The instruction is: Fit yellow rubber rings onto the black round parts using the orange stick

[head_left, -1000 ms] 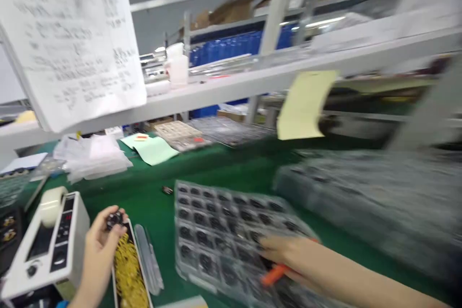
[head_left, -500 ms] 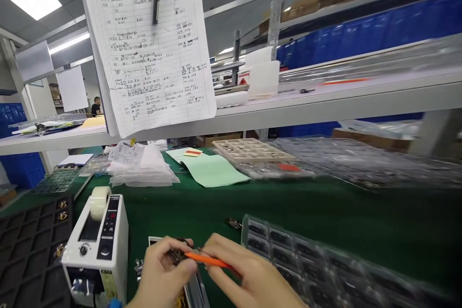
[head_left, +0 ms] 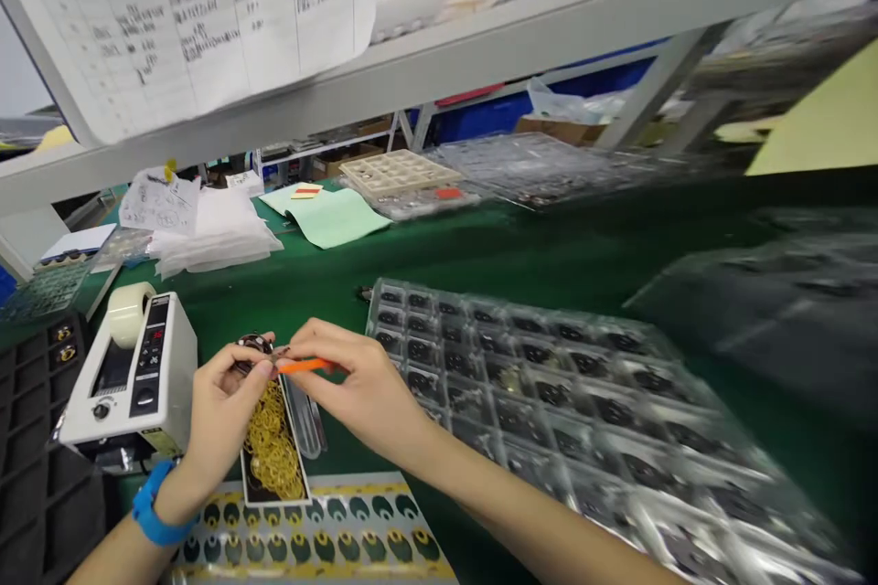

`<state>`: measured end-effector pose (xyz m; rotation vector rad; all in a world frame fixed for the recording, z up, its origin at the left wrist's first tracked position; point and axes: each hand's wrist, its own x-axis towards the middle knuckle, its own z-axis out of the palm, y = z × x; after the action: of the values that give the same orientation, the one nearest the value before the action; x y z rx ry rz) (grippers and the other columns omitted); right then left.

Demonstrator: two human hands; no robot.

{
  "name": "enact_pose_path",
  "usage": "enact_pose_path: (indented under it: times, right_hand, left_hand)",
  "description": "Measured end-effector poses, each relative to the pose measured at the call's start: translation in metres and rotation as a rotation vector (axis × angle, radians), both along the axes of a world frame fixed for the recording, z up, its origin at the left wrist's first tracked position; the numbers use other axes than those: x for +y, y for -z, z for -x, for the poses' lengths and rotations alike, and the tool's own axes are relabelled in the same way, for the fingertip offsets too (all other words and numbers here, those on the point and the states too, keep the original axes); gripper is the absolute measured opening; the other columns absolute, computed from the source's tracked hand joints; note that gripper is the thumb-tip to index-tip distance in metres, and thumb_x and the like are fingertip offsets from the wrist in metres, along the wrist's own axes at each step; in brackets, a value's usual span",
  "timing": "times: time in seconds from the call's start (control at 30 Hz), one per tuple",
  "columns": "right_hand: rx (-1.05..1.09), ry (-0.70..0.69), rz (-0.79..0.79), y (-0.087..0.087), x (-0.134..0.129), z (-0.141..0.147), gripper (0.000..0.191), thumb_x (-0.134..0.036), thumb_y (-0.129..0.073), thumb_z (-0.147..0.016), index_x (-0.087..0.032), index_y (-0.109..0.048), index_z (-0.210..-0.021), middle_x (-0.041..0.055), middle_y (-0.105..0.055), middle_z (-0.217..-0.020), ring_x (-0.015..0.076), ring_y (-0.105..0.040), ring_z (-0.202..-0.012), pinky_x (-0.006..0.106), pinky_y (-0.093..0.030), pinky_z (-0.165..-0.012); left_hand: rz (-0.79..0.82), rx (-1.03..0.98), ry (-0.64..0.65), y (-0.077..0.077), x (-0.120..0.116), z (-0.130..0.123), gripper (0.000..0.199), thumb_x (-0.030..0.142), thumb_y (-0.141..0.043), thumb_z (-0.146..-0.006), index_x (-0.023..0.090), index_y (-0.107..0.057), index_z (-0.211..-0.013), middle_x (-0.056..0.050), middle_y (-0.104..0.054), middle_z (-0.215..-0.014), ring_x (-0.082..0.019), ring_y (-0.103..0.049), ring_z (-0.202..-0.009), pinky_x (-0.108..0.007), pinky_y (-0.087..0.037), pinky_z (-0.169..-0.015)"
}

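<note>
A green mat [head_left: 549,242] covers the workbench under a white metal shelf [head_left: 384,64], and a handwritten log sheet [head_left: 192,9] hangs in front of the shelf's edge. Farther along the mat lie a stack of white plastic bags [head_left: 212,242], a mint-green paper sheet [head_left: 336,218] and a beige compartment tray [head_left: 400,174]. Nearer, a white tape dispenser [head_left: 130,375] stands at the left, and a large clear blister tray [head_left: 535,402] of dark round parts lies at the right. Both forearms reach in from the bottom, the left wearing a blue wristband [head_left: 155,503]. The left hand [head_left: 223,411] pinches a small dark round part [head_left: 252,345] between thumb and fingers, and the right hand [head_left: 363,384] pinches an orange-handled tool [head_left: 302,366] pointing at that part, just above a black card heaped with yellow rubber bands [head_left: 273,448]. A printed sticker sheet [head_left: 308,535] lies below them.
</note>
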<state>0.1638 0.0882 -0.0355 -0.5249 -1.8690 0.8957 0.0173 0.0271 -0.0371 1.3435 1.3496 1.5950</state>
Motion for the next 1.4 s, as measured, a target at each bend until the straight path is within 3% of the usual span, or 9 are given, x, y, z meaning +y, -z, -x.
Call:
enact_pose_path:
  times: [0.17, 0.33, 0.43, 0.53, 0.73, 1.0, 1.23, 1.4]
  right_hand:
    - [0.06, -0.031, 0.214, -0.001, 0.004, -0.002, 0.014, -0.023, -0.065, -0.078, -0.017, -0.065, -0.066, -0.001, -0.053, -0.067, 0.0094, -0.039, -0.055, 0.025, -0.032, -0.051]
    - [0.053, -0.042, 0.132, -0.003, 0.001, -0.007, 0.015, -0.02, -0.059, -0.083, -0.019, -0.069, -0.071, 0.0016, -0.058, -0.073, 0.0112, -0.046, -0.06, 0.026, -0.034, -0.054]
    - [0.074, 0.04, 0.11, -0.002, 0.005, -0.008, 0.014, -0.02, -0.059, -0.083, -0.019, -0.069, -0.072, 0.0016, -0.058, -0.073, 0.0119, -0.047, -0.062, 0.027, -0.034, -0.056]
    - [0.087, 0.079, 0.216, 0.002, 0.016, -0.009, 0.014, -0.027, -0.065, -0.079, -0.018, -0.067, -0.068, 0.0007, -0.055, -0.073, 0.0113, -0.043, -0.06, 0.028, -0.033, -0.056]
    - [0.047, -0.034, 0.371, 0.008, 0.025, -0.007, 0.017, -0.032, -0.067, -0.074, -0.018, -0.064, -0.067, 0.0024, -0.057, -0.081, 0.0134, -0.046, -0.069, 0.029, -0.033, -0.061]
    - [0.025, -0.004, 0.324, 0.0, 0.01, -0.007, 0.01, -0.023, -0.064, -0.075, -0.017, -0.066, -0.067, 0.0016, -0.055, -0.081, 0.0123, -0.05, -0.069, 0.027, -0.038, -0.062]
    - [0.043, 0.137, 0.133, 0.007, 0.001, -0.001, 0.013, -0.015, -0.061, -0.079, -0.017, -0.063, -0.066, 0.0017, -0.059, -0.079, 0.0112, -0.052, -0.065, 0.025, -0.039, -0.056]
    - [0.049, 0.185, -0.022, 0.011, -0.002, 0.0, 0.013, -0.012, -0.06, -0.082, -0.017, -0.064, -0.071, 0.0024, -0.063, -0.081, 0.0127, -0.057, -0.069, 0.025, -0.043, -0.057]
  left_hand:
    - [0.006, -0.021, 0.037, 0.003, 0.0, 0.002, 0.023, 0.04, -0.075, -0.077, 0.018, -0.068, -0.074, -0.006, -0.072, -0.08, -0.025, -0.068, -0.095, -0.033, -0.056, -0.084]
    - [0.022, -0.047, 0.046, 0.006, 0.002, 0.001, 0.019, 0.036, -0.074, -0.079, 0.018, -0.069, -0.076, -0.008, -0.074, -0.09, -0.026, -0.067, -0.101, -0.037, -0.057, -0.089]
    - [0.025, -0.127, 0.124, 0.008, 0.004, 0.0, 0.019, 0.03, -0.07, -0.082, 0.021, -0.07, -0.098, -0.007, -0.072, -0.108, -0.025, -0.065, -0.109, -0.038, -0.058, -0.092]
    - [0.089, -0.193, 0.193, 0.011, 0.006, 0.001, 0.044, 0.025, -0.063, -0.085, 0.027, -0.056, -0.129, -0.006, -0.066, -0.122, -0.024, -0.061, -0.118, -0.041, -0.054, -0.099]
    - [0.113, -0.192, 0.259, 0.014, 0.007, 0.004, 0.038, 0.026, -0.059, -0.086, 0.022, -0.056, -0.124, -0.009, -0.063, -0.127, -0.027, -0.058, -0.122, -0.045, -0.054, -0.101]
    - [0.075, -0.184, 0.34, 0.011, -0.001, -0.002, 0.036, 0.026, -0.059, -0.091, 0.023, -0.055, -0.127, -0.009, -0.062, -0.128, -0.026, -0.057, -0.123, -0.041, -0.056, -0.098]
    - [0.034, -0.218, 0.373, 0.009, -0.003, -0.006, 0.031, 0.021, -0.056, -0.094, 0.028, -0.058, -0.123, -0.004, -0.064, -0.127, -0.022, -0.059, -0.12, -0.032, -0.057, -0.094]
    - [0.037, -0.194, 0.316, 0.007, -0.005, -0.009, 0.03, 0.02, -0.057, -0.092, 0.026, -0.059, -0.121, -0.005, -0.066, -0.121, -0.018, -0.063, -0.111, -0.027, -0.058, -0.087]
